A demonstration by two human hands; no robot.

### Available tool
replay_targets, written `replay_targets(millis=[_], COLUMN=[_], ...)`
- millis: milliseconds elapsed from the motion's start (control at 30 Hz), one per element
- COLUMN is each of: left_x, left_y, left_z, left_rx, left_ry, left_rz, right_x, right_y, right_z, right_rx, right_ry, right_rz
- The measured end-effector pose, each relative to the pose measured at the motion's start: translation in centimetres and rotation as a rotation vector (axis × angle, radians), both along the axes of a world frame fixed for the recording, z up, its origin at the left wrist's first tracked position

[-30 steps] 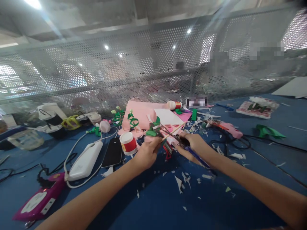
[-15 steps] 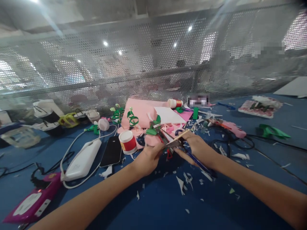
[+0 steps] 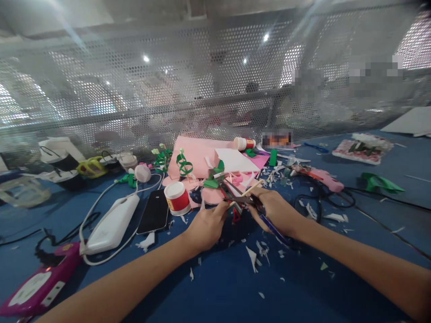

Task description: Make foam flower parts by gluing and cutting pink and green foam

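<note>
My right hand (image 3: 274, 210) is closed round dark-blue-handled scissors (image 3: 247, 199), whose blades point left toward my other hand. A thin pale stick (image 3: 252, 188) also sticks out at the fingers of that hand. My left hand (image 3: 207, 224) is pinched near the blades, with a small white piece by its fingers that is too small to make out. Behind the hands lie pink paper (image 3: 198, 154), white paper (image 3: 235, 160) and green pieces (image 3: 211, 183). A red-and-white paper cup (image 3: 178, 199) stands left of my left hand.
To the left are a black phone (image 3: 154, 212), a white power bank (image 3: 111, 224) with cables and a purple power strip (image 3: 40, 278). A pink glue gun (image 3: 323, 178) and green paper (image 3: 380, 183) lie right. White scraps litter the blue table (image 3: 235, 291); a perforated metal screen (image 3: 202, 89) stands behind.
The scissor blades look wider apart and are turned more away from me. My left fingers have shifted slightly from the blades. The whole view has moved a little.
</note>
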State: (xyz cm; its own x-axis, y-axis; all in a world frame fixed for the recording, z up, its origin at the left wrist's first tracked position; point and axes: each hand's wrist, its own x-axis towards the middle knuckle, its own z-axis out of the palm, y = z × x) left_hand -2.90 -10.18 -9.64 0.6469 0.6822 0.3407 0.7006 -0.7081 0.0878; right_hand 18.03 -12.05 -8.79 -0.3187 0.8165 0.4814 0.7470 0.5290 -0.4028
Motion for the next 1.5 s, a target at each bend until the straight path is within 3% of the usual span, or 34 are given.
replay_targets(millis=[167,467,867,1067,1233,1400,1500], left_x=[0.3,0.9,2.4,1.6,0.6,0.3,0.4], left_y=[-0.8,-2.0,-4.4,-2.3,-0.4,-0.1,0.0], left_z=[0.2,0.6,0.4,0.4,-0.3,-0.6,-0.7], left_rx=[-0.081,-0.416,-0.977,-0.637,-0.417,-0.353,-0.406], left_ry=[-0.105,-0.398,-0.749,-0.641,-0.566,-0.535,-0.570], left_rz=[0.002,-0.107,-0.091,-0.088,-0.119,-0.152,-0.176], right_x=[0.2,0.7,1.1,1.1,0.8,0.7,0.7], right_y=[0.2,0.5,0.7,0.8,0.4,0.2,0.1], right_z=[-0.3,-0.5,-0.5,-0.3,0.1,0.2,0.2], right_rx=[0.074,0.338,0.541,0.393,0.295,0.223,0.188], right_ry=[-0.029,-0.133,-0.225,-0.233,-0.154,-0.061,-0.019], right_rz=[-0.056,-0.119,-0.192,-0.179,-0.086,0.000,0.022])
